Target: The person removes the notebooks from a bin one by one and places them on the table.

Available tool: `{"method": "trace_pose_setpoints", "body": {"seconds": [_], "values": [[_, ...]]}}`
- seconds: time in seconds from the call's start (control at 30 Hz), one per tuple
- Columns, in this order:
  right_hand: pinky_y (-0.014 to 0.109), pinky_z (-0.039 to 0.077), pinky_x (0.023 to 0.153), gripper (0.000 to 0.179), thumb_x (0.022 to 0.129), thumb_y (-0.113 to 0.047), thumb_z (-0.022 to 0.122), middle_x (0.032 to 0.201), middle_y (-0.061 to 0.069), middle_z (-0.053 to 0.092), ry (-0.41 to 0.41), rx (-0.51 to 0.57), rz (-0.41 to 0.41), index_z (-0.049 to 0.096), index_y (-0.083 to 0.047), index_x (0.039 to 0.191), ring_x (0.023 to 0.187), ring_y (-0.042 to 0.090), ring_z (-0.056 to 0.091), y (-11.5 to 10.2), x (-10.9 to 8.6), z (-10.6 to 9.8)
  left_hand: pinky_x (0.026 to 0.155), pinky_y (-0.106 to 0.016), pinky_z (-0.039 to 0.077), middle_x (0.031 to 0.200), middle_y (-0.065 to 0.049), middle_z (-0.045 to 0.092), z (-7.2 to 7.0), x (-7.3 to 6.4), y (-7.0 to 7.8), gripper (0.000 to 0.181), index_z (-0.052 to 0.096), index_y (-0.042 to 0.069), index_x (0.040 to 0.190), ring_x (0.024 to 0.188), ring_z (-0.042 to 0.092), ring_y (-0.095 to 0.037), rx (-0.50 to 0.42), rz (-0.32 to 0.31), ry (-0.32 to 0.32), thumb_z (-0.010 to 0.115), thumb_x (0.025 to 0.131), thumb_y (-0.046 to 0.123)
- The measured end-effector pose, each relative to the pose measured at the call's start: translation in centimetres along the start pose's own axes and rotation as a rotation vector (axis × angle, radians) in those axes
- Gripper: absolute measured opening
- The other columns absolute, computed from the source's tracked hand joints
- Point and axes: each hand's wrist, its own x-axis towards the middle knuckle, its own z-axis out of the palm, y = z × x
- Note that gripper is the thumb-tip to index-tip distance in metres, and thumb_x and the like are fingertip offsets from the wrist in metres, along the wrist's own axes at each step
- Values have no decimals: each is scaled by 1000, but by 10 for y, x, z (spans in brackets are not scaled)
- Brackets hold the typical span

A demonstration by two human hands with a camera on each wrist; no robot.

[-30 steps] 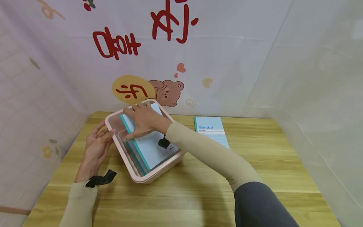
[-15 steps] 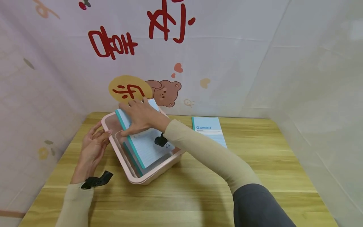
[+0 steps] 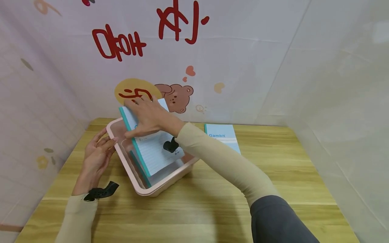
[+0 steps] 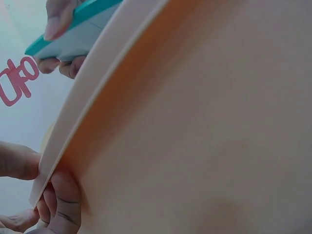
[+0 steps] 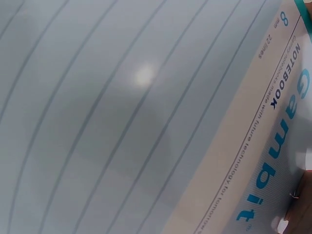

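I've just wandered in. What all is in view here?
Basket: 1, pink, on the table
Held notebook: 1, pale blue with teal spine, over the basket
Lower notebook: at least 1, teal spine, inside the basket
Far notebook: 1, pale blue, on the table
Table: 1, yellowish wood
Backdrop: white, behind the table, with assorted prints
Bear print: 1, brown, on the backdrop
Wristbands: 2, black, one per wrist
Sleeves: beige, dark grey higher up the right arm
Left hand: 1, pinching the basket's rim
Right hand: 1, gripping the held notebook
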Motion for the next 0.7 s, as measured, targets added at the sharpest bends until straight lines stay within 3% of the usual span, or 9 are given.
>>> {"method": "trace_pose_setpoints", "body": {"seconds": [0.33, 0.47, 0.7], "values": [[48, 32, 110, 102, 76, -84, 57, 145, -4, 50, 18, 26, 53, 26, -30, 156, 133, 17, 45, 2, -12, -24, 79, -18, 60, 108, 0, 60, 2, -3, -4, 72, 22, 7, 158, 96, 63, -9, 38, 0, -3, 61, 98, -5], [44, 34, 104, 101, 76, -83, 58, 139, -4, 53, 64, 37, 46, 29, -27, 154, 126, 16, 47, 8, -18, -34, 77, -18, 59, 104, 0, 61, 3, -1, -5, 72, 23, 7, 157, 93, 63, -8, 26, -9, 9, 60, 97, -8], [39, 36, 94, 95, 76, -81, 60, 139, -3, 55, 129, 75, 63, 34, -28, 151, 123, 16, 47, 16, -26, -55, 79, -18, 58, 111, -1, 58, -1, 0, 1, 75, 17, 7, 162, 95, 62, -8, 58, -9, 3, 58, 99, -6]]}}
